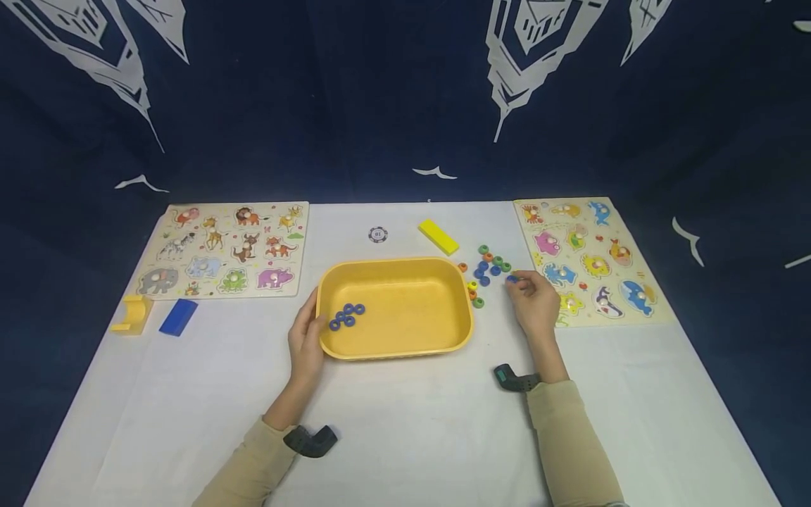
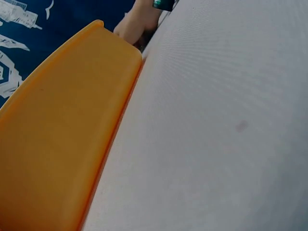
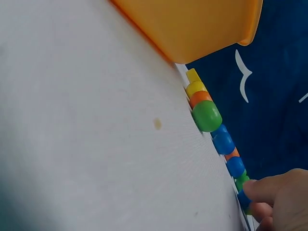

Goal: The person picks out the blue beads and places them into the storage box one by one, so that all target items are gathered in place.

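A yellow tray (image 1: pixel 405 345) stands on the white table, with several blue beads (image 1: pixel 349 308) lying in its left part. At its left end, my left hand (image 1: pixel 307 345) grips the wall, thumb at the rim. The left wrist view shows the long side of the tray (image 2: pixel 62 130) close up. My right hand (image 1: pixel 535 303) pinches a blue bead (image 1: pixel 512 279) between thumb and fingertips, right of a loose group of blue, green, orange and yellow beads. In the right wrist view the thumb and fingers (image 3: pixel 269 190) are at a blue bead, beyond a green bead (image 3: pixel 207 116).
An animal puzzle board (image 1: pixel 218 250) lies at the left and a sea-animal board (image 1: pixel 589 260) at the right, beside my right hand. Behind the tray are a yellow block (image 1: pixel 438 236) and a round chip (image 1: pixel 377 234). A blue block (image 1: pixel 179 317) and a yellow arch block (image 1: pixel 133 315) lie far left.
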`<action>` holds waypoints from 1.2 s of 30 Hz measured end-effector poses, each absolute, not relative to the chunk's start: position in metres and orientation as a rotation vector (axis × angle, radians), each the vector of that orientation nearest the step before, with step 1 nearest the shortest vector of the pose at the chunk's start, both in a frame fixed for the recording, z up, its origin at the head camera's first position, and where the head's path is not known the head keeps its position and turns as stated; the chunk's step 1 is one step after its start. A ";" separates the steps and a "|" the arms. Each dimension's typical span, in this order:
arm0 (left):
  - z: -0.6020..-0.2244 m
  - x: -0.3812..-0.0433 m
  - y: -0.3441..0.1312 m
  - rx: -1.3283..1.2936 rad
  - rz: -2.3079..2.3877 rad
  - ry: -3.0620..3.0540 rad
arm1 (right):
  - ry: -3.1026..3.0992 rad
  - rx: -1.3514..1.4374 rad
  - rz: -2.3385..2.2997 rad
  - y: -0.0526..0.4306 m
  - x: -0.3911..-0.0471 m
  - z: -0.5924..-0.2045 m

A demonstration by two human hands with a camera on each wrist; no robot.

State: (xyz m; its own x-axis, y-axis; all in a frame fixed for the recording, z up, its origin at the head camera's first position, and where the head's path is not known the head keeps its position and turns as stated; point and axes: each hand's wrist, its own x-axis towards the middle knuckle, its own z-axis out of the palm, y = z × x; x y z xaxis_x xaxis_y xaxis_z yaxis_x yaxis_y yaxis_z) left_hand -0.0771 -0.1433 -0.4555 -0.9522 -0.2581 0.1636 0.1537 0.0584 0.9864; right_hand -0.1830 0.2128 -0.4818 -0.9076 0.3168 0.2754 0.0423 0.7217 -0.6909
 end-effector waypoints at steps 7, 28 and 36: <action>-0.451 -0.076 -0.142 0.111 -1.965 -2.047 | -2.612 -0.273 0.946 0.213 -0.184 -0.484; -0.481 -0.086 -0.151 0.078 -1.963 -1.992 | -2.428 0.261 1.297 0.140 -0.158 -0.412; -0.466 -0.081 -0.148 0.114 -2.009 -1.996 | -2.786 0.731 1.168 0.059 -0.154 -0.410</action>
